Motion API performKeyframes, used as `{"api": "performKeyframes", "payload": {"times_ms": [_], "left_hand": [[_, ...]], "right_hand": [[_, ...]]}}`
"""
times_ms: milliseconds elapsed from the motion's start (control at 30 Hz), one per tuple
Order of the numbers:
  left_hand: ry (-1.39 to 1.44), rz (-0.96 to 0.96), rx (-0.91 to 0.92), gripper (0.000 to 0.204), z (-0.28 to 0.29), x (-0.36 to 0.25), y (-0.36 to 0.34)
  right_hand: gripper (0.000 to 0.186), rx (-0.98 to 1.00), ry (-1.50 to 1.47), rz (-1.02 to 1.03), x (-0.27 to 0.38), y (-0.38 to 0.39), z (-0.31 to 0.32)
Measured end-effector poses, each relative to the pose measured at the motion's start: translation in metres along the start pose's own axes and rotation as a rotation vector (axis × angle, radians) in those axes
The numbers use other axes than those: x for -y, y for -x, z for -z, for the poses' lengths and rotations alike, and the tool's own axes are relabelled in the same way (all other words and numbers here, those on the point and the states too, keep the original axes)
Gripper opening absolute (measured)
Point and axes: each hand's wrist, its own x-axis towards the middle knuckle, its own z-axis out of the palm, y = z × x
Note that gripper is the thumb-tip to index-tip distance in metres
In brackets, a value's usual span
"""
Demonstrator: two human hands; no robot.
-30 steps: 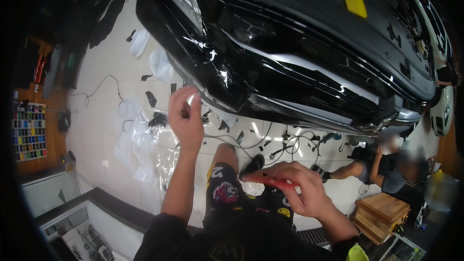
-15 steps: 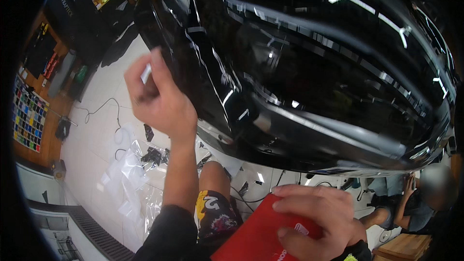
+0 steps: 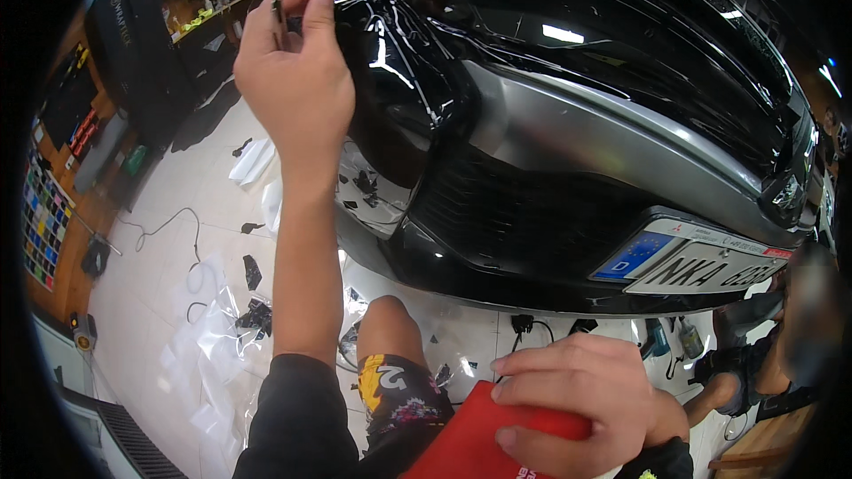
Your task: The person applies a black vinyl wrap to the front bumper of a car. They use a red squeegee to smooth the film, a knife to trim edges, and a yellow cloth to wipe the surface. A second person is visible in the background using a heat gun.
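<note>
My left hand (image 3: 297, 66) is raised by the front corner of a black car (image 3: 524, 239). Its fingers are curled in a pinch, and a small slim dark thing (image 3: 278, 22) shows between them; its kind is too small to tell. Glossy black film (image 3: 390, 44) lies wrinkled over the corner beside the hand. Low in front of me, my right hand (image 3: 581, 399) is closed round a flat red thing (image 3: 484, 439) with white print. The lower end of this red thing runs out of view.
A licence plate (image 3: 701, 262) sits on the bumper above a cable and tools on the tiled floor. Clear film (image 3: 213, 372) and black scraps (image 3: 253, 275) lie to the left. Another person (image 3: 772, 346) crouches at the right by a wooden box.
The view has shifted, bringing the bumper's grille and plate into sight. My left hand has moved up to the wrinkled film at the corner. My right hand still grips the red thing.
</note>
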Motion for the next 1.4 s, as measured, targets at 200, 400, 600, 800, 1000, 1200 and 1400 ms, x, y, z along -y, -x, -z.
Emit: {"api": "performKeyframes", "payload": {"times_ms": [200,400,600,800,1000,1200,1400], "left_hand": [[0.033,-0.036,0.055,0.012,0.002,-0.004,-0.001],[-0.090,-0.027,0.185,0.029,0.005,-0.005,-0.012],[-0.386,0.180,0.251,0.043,0.005,-0.023,-0.012],[-0.283,0.245,0.327,0.036,0.012,-0.026,-0.013],[-0.321,0.211,0.367,0.038,0.013,-0.013,-0.026],[-0.177,0.111,0.245,0.036,0.001,0.006,-0.026],[-0.185,0.030,0.220,0.034,0.008,0.013,-0.027]], "right_hand": [[0.039,0.121,-0.042,-0.188,0.025,-0.012,-0.002],[0.039,-0.016,0.033,0.053,0.020,-0.036,-0.022],[0.037,0.054,0.085,0.062,0.027,-0.057,-0.034],[0.032,0.093,0.096,0.046,0.030,-0.068,-0.046],[0.030,0.315,0.194,-0.132,0.048,-0.068,-0.037],[0.035,0.307,0.248,0.025,0.027,-0.084,-0.033],[0.029,0.232,0.618,-0.462,-0.016,-0.169,0.006]]}}
